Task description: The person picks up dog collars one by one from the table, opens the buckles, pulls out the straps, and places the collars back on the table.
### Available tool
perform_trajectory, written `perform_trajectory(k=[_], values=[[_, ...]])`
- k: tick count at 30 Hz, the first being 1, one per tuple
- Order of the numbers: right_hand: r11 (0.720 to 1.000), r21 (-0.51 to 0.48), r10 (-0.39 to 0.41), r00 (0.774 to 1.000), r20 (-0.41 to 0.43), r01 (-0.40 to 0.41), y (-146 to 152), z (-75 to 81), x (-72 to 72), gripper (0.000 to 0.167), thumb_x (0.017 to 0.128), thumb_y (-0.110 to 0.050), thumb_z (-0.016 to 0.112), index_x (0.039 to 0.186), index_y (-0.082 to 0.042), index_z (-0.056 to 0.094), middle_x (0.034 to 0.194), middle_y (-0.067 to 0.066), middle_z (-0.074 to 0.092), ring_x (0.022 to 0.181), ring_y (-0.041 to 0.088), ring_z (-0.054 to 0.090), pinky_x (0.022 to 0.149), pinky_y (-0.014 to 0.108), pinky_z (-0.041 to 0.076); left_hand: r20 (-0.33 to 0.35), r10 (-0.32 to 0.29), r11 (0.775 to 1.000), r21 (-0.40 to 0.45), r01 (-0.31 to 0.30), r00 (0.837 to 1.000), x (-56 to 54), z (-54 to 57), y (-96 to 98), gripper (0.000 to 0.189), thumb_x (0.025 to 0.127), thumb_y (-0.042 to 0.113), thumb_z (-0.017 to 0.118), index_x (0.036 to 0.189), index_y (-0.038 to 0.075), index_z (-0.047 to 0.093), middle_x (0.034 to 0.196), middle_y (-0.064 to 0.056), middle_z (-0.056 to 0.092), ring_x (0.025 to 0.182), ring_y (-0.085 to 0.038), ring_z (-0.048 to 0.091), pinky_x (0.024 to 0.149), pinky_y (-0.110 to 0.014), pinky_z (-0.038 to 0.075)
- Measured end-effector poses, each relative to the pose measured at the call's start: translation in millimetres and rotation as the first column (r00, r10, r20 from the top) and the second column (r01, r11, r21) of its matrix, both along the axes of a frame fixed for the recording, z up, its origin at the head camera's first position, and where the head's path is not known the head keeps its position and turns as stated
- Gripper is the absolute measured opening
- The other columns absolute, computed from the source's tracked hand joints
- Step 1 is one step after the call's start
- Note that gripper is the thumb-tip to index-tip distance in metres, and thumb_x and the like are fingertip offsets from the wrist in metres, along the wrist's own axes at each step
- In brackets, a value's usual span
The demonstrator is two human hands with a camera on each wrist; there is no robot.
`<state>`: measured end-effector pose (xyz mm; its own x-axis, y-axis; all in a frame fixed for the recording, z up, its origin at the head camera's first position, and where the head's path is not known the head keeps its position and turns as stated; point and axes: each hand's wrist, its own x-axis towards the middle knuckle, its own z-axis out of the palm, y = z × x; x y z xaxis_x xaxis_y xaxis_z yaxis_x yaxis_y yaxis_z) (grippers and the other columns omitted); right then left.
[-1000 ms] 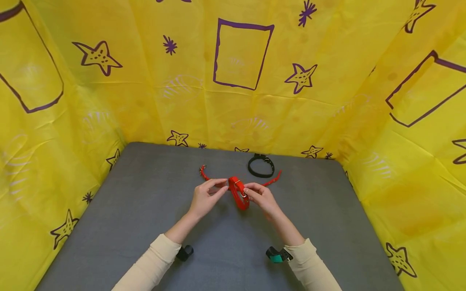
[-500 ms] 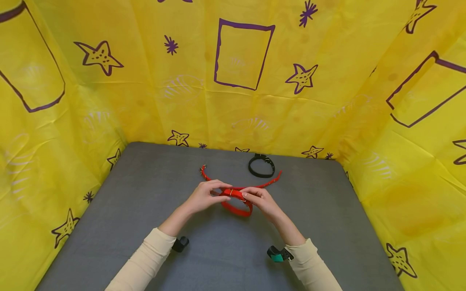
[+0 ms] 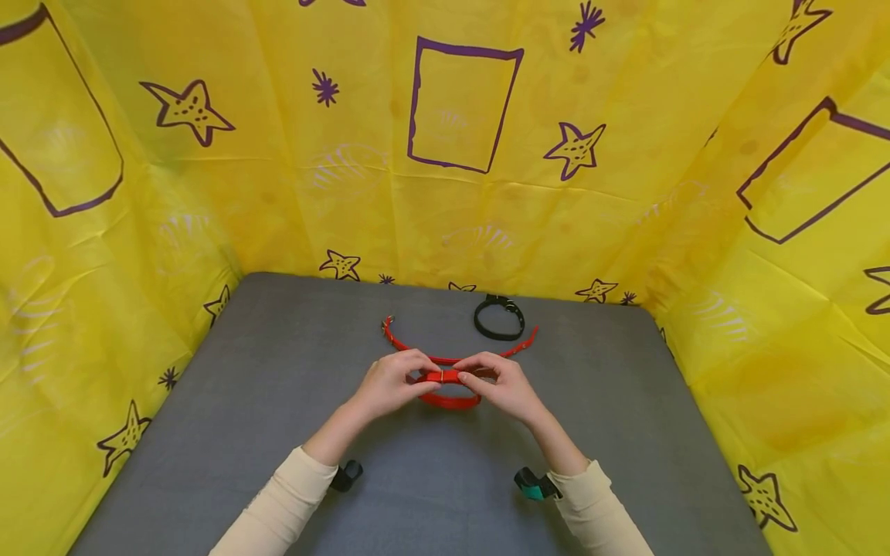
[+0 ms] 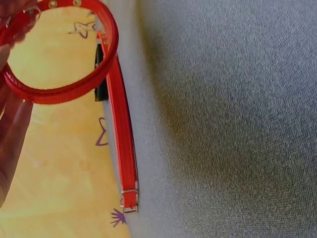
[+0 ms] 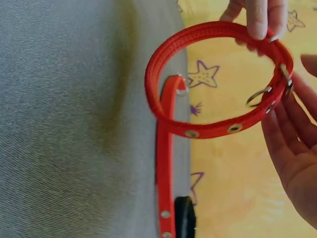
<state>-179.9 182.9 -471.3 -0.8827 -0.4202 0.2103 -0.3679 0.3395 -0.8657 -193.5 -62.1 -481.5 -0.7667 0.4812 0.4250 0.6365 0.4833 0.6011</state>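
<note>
A red dog collar, closed into a ring, is held above the grey table between both hands. My left hand pinches it on the left of its top strap, thumb in front and fingers behind. From the other side my right hand pinches it near the buckle. The right wrist view shows the buckle, a metal D-ring and metal eyelets along the band. Just behind lies a second red collar, unfastened and stretched out in a curve. Fingers cover part of the held strap.
At the back of the grey table a black collar lies fastened in a ring, behind the second red one. Yellow cloth walls with purple drawings enclose the table at the back and sides.
The held red collar has turned from sideways-on to level, its top strap now facing me. My left hand, earlier only beside it, has come to pinch it. Both lying collars stayed put.
</note>
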Motion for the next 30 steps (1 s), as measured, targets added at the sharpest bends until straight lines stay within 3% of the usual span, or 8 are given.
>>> perform_trajectory(k=[5,11,16,23,30], values=[[0.997,0.083,0.012,0.975,-0.223,0.006,-5.2,4.8,2.9,0.024,0.086,-0.018,0.077,0.109,-0.013,0.071,0.102,-0.003,0.067,0.085,0.009,0.064,0.08,0.035,0.056,-0.068,0.051,0.999,0.003,-0.051,0.996,4.9,0.8,3.5,0.02,0.078,0.025,0.084,0.095,0.018,0.075,0.089,0.009,0.066,0.074,-0.009,0.06,0.057,-0.021,0.048],[0.985,0.166,0.014,0.938,-0.345,0.047,-8.8,8.1,4.6,0.025,0.081,-0.01,0.08,0.105,-0.013,0.073,0.098,-0.006,0.067,0.079,0.012,0.059,0.072,0.03,0.055,-0.123,0.083,0.997,0.008,-0.083,0.989,9.9,-1.0,6.4,0.019,0.077,0.022,0.085,0.094,0.019,0.075,0.088,0.009,0.065,0.072,-0.009,0.059,0.055,-0.019,0.045],[0.981,0.185,0.021,0.929,-0.369,0.051,-9.3,6.2,6.1,0.023,0.08,-0.008,0.08,0.102,-0.014,0.074,0.096,-0.007,0.067,0.079,0.009,0.058,0.071,0.027,0.055,-0.13,0.099,0.994,-0.029,-0.103,0.987,13.0,-1.2,7.3,0.021,0.077,0.023,0.085,0.095,0.02,0.075,0.087,0.009,0.065,0.072,-0.012,0.061,0.054,-0.02,0.045],[0.982,0.187,0.041,0.928,-0.37,0.032,-9.4,3.2,7.4,0.02,0.082,-0.011,0.079,0.101,-0.011,0.073,0.098,-0.003,0.068,0.081,0.014,0.062,0.07,0.038,0.057,-0.114,0.068,0.996,-0.044,-0.074,0.991,15.1,0.6,8.2,0.03,0.078,0.031,0.084,0.103,0.019,0.074,0.092,0.005,0.068,0.074,-0.012,0.061,0.057,-0.021,0.048],[0.976,0.212,0.041,0.924,-0.379,0.044,-9.7,3.0,8.1,0.02,0.082,-0.012,0.079,0.101,-0.013,0.073,0.098,-0.005,0.068,0.08,0.011,0.061,0.07,0.03,0.055,-0.123,0.074,0.996,-0.042,-0.08,0.99,17.1,-0.6,11.9,0.027,0.079,0.03,0.082,0.103,0.019,0.075,0.093,0.006,0.07,0.075,-0.011,0.061,0.06,-0.023,0.049]])
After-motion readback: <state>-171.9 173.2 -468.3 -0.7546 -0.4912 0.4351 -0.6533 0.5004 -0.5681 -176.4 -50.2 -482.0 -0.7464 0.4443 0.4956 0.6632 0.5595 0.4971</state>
